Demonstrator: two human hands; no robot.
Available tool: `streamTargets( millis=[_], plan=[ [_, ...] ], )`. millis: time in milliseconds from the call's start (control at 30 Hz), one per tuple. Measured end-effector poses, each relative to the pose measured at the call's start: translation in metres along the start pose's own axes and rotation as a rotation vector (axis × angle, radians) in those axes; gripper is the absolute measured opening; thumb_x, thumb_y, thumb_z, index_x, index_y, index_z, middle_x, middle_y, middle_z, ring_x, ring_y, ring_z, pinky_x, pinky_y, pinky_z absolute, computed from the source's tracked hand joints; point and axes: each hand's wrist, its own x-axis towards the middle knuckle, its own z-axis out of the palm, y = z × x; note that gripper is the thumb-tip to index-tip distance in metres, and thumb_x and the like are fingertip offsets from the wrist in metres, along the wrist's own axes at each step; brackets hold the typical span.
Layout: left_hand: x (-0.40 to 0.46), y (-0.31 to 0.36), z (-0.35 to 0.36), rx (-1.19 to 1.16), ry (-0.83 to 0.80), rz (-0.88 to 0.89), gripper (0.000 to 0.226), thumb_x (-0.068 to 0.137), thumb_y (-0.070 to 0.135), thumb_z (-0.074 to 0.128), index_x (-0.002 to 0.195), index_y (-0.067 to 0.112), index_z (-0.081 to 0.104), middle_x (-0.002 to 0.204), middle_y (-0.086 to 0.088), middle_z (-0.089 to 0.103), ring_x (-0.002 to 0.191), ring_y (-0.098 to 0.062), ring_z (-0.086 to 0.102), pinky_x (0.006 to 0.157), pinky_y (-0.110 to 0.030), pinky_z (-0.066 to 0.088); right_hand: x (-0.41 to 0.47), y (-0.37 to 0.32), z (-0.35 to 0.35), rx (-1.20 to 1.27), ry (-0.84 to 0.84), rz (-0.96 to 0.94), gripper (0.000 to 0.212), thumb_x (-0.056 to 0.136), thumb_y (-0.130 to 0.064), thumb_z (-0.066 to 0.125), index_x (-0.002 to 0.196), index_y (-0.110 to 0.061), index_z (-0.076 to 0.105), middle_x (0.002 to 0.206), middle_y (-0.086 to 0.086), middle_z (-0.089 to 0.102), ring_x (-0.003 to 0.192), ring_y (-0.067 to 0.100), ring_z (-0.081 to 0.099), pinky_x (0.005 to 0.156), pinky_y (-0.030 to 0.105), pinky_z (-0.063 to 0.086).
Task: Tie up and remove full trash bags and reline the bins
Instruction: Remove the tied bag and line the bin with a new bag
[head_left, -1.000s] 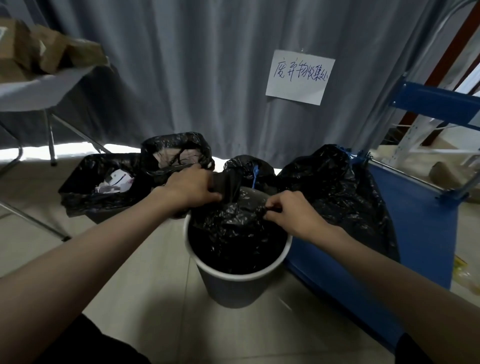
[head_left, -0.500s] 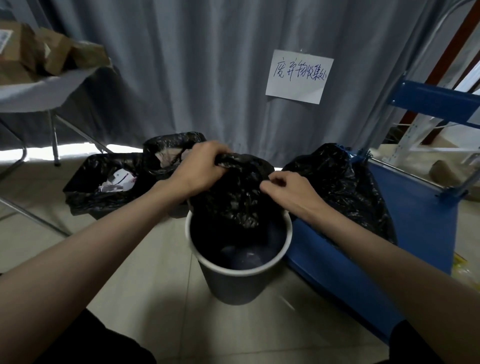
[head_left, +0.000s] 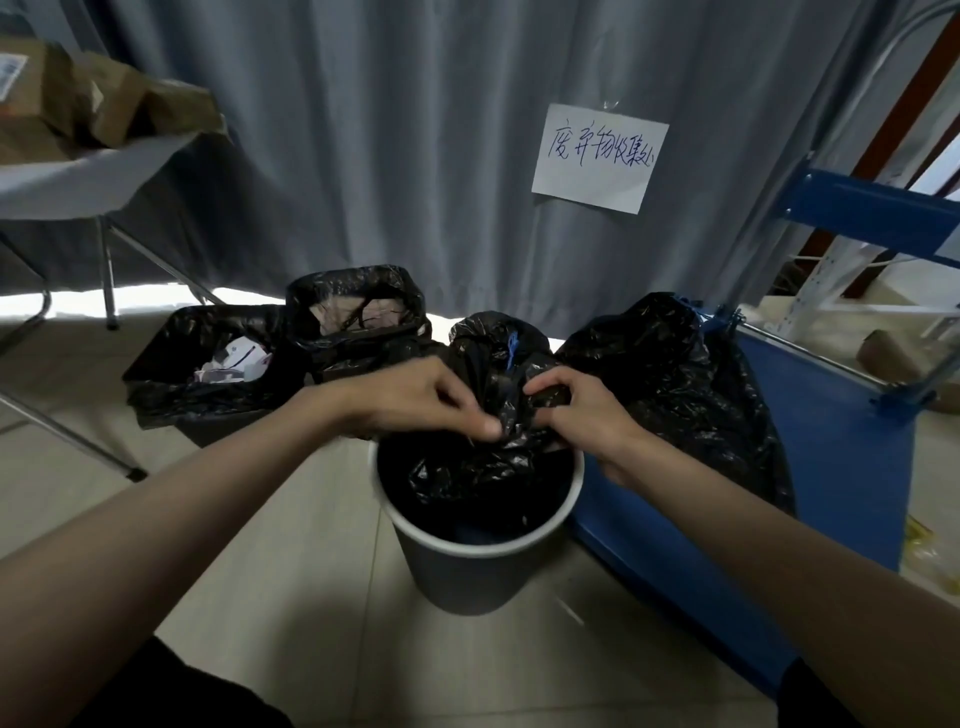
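Observation:
A round grey bin (head_left: 470, 574) with a white rim stands on the tiled floor in front of me. A black trash bag (head_left: 475, 475) hangs crumpled inside its mouth, gathered above the rim. My left hand (head_left: 410, 397) pinches the bag's top from the left. My right hand (head_left: 582, 410) grips the bag's top from the right, fingers curled into the plastic. The two hands are close together over the bin's far edge. The bin's bottom is hidden by the bag.
Behind stand two bins lined in black, one with paper scraps (head_left: 208, 364), one taller (head_left: 358, 312). A tied black bag with a blue tie (head_left: 498, 343) and a large full black bag (head_left: 675, 384) sit by a blue cart (head_left: 810, 467). A folding table (head_left: 78, 171) stands left.
Both hands lifted the bag's top up out of the bin, then came down and closer together, bunching the plastic just above the rim.

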Motion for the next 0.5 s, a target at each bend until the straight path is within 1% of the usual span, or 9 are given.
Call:
streamTargets(
  millis=[33, 100, 133, 167, 233, 300, 333, 400, 500],
  plan=[
    [0.001, -0.005, -0.006, -0.006, 0.143, 0.008, 0.034, 0.073, 0.056, 0.077, 0.091, 0.028, 0.078, 0.097, 0.006, 0.075, 0.097, -0.011, 0.069, 0.094, -0.036, 0.053, 0.002, 0.003, 0.000, -0.086, 0.017, -0.043, 0.034, 0.081, 0.003, 0.065, 0.101, -0.024, 0.069, 0.109, 0.006, 0.068, 0.096, 0.018, 0.068, 0.083, 0.037, 0.060],
    [0.008, -0.023, -0.019, 0.186, 0.501, -0.043, 0.037, 0.078, 0.043, 0.077, 0.107, 0.020, 0.073, 0.107, 0.001, 0.071, 0.104, -0.015, 0.065, 0.097, -0.035, 0.049, 0.001, 0.004, -0.001, -0.223, -0.017, -0.122, 0.041, 0.080, 0.007, 0.063, 0.101, -0.028, 0.071, 0.111, -0.003, 0.066, 0.104, 0.014, 0.062, 0.093, 0.030, 0.054],
    [0.012, -0.033, -0.022, 0.300, 0.619, -0.112, 0.049, 0.078, 0.041, 0.078, 0.119, 0.017, 0.066, 0.118, -0.003, 0.065, 0.114, -0.020, 0.059, 0.101, -0.035, 0.045, -0.001, 0.004, -0.001, -0.263, -0.067, -0.146, 0.040, 0.081, 0.005, 0.064, 0.102, -0.027, 0.072, 0.112, -0.005, 0.066, 0.106, 0.012, 0.061, 0.094, 0.026, 0.053],
    [0.014, -0.043, -0.022, 0.356, 0.672, -0.195, 0.064, 0.077, 0.044, 0.078, 0.130, 0.017, 0.056, 0.129, -0.006, 0.058, 0.121, -0.025, 0.052, 0.104, -0.038, 0.042, -0.003, 0.007, 0.000, -0.289, -0.110, -0.164, 0.035, 0.082, 0.002, 0.067, 0.102, -0.027, 0.073, 0.113, -0.007, 0.066, 0.107, 0.011, 0.061, 0.094, 0.025, 0.052],
    [0.019, -0.059, -0.018, 0.319, 0.651, -0.341, 0.090, 0.070, 0.054, 0.077, 0.143, 0.021, 0.037, 0.138, -0.010, 0.053, 0.126, -0.031, 0.049, 0.105, -0.045, 0.041, -0.005, 0.012, 0.003, -0.333, -0.165, -0.174, 0.025, 0.084, -0.012, 0.073, 0.103, -0.028, 0.072, 0.114, -0.008, 0.065, 0.108, 0.011, 0.061, 0.096, 0.028, 0.052],
    [0.022, -0.067, -0.013, 0.328, 0.581, -0.421, 0.101, 0.068, 0.054, 0.078, 0.148, 0.021, 0.026, 0.134, -0.012, 0.056, 0.122, -0.034, 0.053, 0.101, -0.046, 0.045, -0.008, 0.018, 0.007, -0.419, -0.222, -0.165, 0.026, 0.084, -0.029, 0.074, 0.110, -0.030, 0.068, 0.117, -0.008, 0.062, 0.110, 0.011, 0.059, 0.098, 0.031, 0.050],
    [0.024, -0.070, -0.014, 0.390, 0.560, -0.451, 0.099, 0.070, 0.050, 0.079, 0.148, 0.019, 0.027, 0.130, -0.013, 0.058, 0.120, -0.034, 0.055, 0.099, -0.045, 0.046, -0.009, 0.021, 0.009, -0.497, -0.254, -0.152, 0.032, 0.084, -0.036, 0.072, 0.115, -0.032, 0.064, 0.119, -0.006, 0.059, 0.112, 0.012, 0.056, 0.100, 0.034, 0.048],
    [0.023, -0.069, -0.018, 0.518, 0.545, -0.489, 0.084, 0.071, 0.041, 0.081, 0.141, 0.017, 0.041, 0.122, -0.013, 0.063, 0.113, -0.034, 0.059, 0.094, -0.042, 0.048, -0.011, 0.029, 0.014, -0.771, -0.269, -0.170, 0.044, 0.086, -0.047, 0.066, 0.126, -0.035, 0.054, 0.127, 0.000, 0.048, 0.122, 0.019, 0.045, 0.107, 0.040, 0.040],
    [0.022, -0.068, -0.024, 0.513, 0.499, -0.516, 0.045, 0.070, 0.031, 0.082, 0.112, 0.025, 0.068, 0.110, -0.005, 0.068, 0.102, -0.028, 0.064, 0.087, -0.037, 0.051, -0.016, 0.032, 0.016, -1.140, -0.152, -0.244, 0.048, 0.090, -0.055, 0.054, 0.132, -0.033, 0.051, 0.134, 0.009, 0.033, 0.129, 0.029, 0.030, 0.107, 0.044, 0.030]
  ],
)
